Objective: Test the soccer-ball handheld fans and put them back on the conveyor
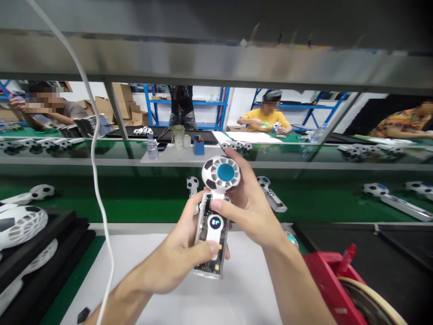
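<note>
A handheld fan [219,174] with a football-patterned head and a blue centre is held upright above the white work sheet [250,289]. Its clear body shows circuitry inside, and a small round display is lit near the middle. My left hand [176,253] wraps the lower body, with the thumb pressing on its front below the display. Around the neck and upper body closes my right hand [248,205], its thumb at the top of the body and its index finger stretched up behind the head.
Similar fans [272,194] lie on the green conveyor [152,194] beyond. Black trays [43,253] with fans are stacked at left. A red bin [324,271] stands at right. A white cable [94,167] hangs at left. Several people are across the line.
</note>
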{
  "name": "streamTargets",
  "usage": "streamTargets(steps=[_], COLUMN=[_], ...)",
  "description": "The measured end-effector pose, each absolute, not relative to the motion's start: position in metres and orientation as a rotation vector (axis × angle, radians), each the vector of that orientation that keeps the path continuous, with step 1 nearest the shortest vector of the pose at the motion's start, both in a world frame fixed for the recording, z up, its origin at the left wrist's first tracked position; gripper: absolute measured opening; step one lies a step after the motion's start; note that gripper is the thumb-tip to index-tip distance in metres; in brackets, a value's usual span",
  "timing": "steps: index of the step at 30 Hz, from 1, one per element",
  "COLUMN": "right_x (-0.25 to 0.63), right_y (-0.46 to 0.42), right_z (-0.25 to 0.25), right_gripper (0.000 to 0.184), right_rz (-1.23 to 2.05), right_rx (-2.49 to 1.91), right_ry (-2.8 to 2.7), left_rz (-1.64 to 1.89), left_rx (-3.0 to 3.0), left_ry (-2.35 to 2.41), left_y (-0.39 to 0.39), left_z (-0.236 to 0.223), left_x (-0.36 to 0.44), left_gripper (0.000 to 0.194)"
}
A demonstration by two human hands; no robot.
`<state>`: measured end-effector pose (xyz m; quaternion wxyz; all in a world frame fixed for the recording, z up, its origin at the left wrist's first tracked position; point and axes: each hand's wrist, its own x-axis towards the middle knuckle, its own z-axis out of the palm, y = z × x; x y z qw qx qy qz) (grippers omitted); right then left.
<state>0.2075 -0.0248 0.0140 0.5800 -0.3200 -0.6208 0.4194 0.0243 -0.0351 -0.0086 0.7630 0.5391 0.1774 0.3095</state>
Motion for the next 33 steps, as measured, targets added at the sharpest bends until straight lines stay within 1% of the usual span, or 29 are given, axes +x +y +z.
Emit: streamTargets(steps=[3,8,9,11,13,14,17,19,23,25,27,29,30,31,33], right_x=[0.207,0.202,0.199,0.195,0.19,0.188,0.183,0.18,0.175,0.172,0.169,0.168,0.169,0.172,0.182], right_y=[-0.025,-0.024,-0.024,-0.022,-0.021,-0.021,-0.022,-0.024,-0.027,-0.026,-0.023,-0.021,-0.021,-0.021,-0.027], right_z=[0.016,0.017,0.016,0.015,0.013,0.013,0.013,0.013,0.012,0.011,0.009,0.007,0.007,0.008,0.012], right_gripper=[0.081,0.087,0.083,0.065,0.049,0.045,0.042,0.043,0.05,0.046,0.036,0.027,0.025,0.025,0.024], right_rz=[0.957,0.938,0.946,1.005,1.142,1.215,1.341,1.332,1.316,1.367,1.404,1.255,1.078,0.869,0.542], right_rx=[-0.777,-0.844,-0.856,-0.883,-0.913,-0.922,-0.946,-0.981,-1.037,-0.995,-0.952,-0.964,-0.985,-0.999,-0.978], right_ry=[-1.467,-1.435,-1.409,-1.381,-1.385,-1.386,-1.387,-1.383,-1.267,-1.228,-1.23,-1.241,-1.241,-1.236,-1.245], left_rz=[0.674,0.71,0.72,0.739,0.753,0.758,0.775,0.782,0.792,0.758,0.731,0.749,0.796,0.872,1.065], left_rx=[1.157,1.143,1.145,1.156,1.163,1.169,1.199,1.244,1.359,1.388,1.418,1.489,1.542,1.596,1.658], left_ry=[0.369,0.364,0.361,0.376,0.404,0.413,0.419,0.417,0.448,0.474,0.493,0.531,0.57,0.623,0.742], left_y=[-0.033,-0.03,-0.029,-0.028,-0.026,-0.026,-0.025,-0.024,-0.025,-0.027,-0.029,-0.029,-0.027,-0.025,-0.019], left_z=[-0.008,-0.011,-0.012,-0.014,-0.015,-0.015,-0.015,-0.015,-0.012,-0.01,-0.009,-0.008,-0.008,-0.008,-0.006], left_x=[0.027,0.027,0.027,0.026,0.024,0.024,0.023,0.022,0.019,0.016,0.015,0.014,0.014,0.014,0.012], left_gripper=[0.079,0.078,0.078,0.077,0.077,0.077,0.077,0.075,0.069,0.072,0.081,0.089,0.09,0.087,0.072])
